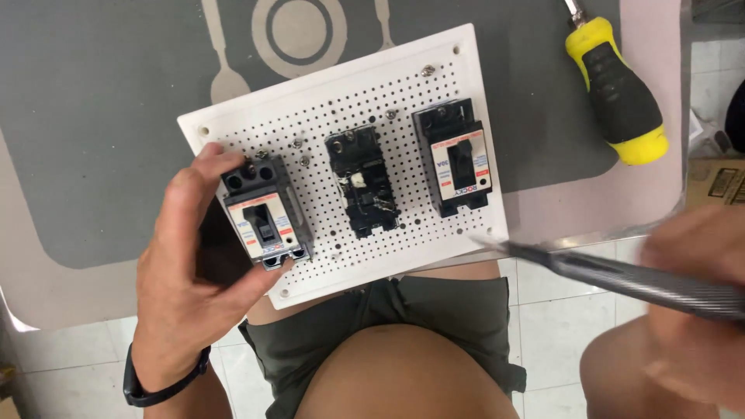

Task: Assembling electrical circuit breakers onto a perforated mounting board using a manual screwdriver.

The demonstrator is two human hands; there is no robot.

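Your left hand [190,271] clamps thumb and fingers around the left breaker [264,221], a boxy black unit with a pale label, at the left end of the white perforated board [341,101]. At board centre, the middle breaker [362,182] sits open, cover off, so work there looks unfinished; the right breaker [454,159] looks complete. Past the board's right edge, your blurred right hand [691,287] grips a ridged metal tool [621,279]. Above lies a yellow-and-black screwdriver [617,89].
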